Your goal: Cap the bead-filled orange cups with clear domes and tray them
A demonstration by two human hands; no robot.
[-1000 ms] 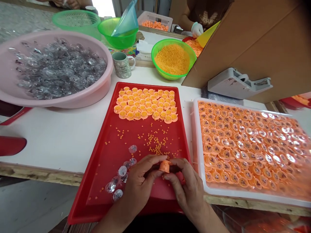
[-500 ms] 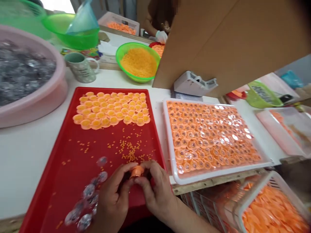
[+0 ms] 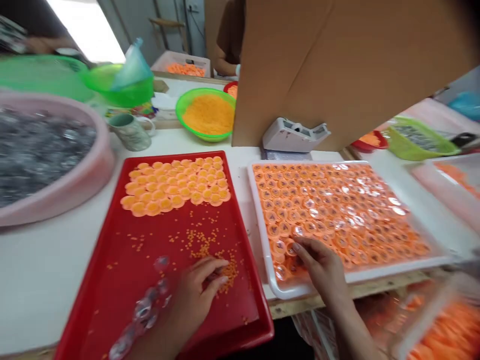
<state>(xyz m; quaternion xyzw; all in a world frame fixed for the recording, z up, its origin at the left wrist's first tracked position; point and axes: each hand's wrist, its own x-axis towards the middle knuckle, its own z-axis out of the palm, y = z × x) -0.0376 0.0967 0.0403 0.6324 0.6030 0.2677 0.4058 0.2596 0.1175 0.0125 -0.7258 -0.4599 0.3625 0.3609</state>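
Observation:
Over the red tray is my left hand, thumb and fingertips apart, beside scattered yellow bits; no object shows between them. My right hand reaches over the near left part of the white tray, its thumb and fingertips closed on a small round orange piece. Rows of such orange pieces with clear tops fill that tray. Orange discs with yellow centres lie at the back of the red tray. Clear plastic caps sit left of my left hand.
A pink tub of clear pieces stands left. Behind are a mug, a green bowl of yellow bits and a tape dispenser by a cardboard panel. A crate of orange pieces is low right.
My hands have separated from the orange piece they held together. My right hand has moved right to the white tray; my left has stayed over the red tray. The view has shifted.

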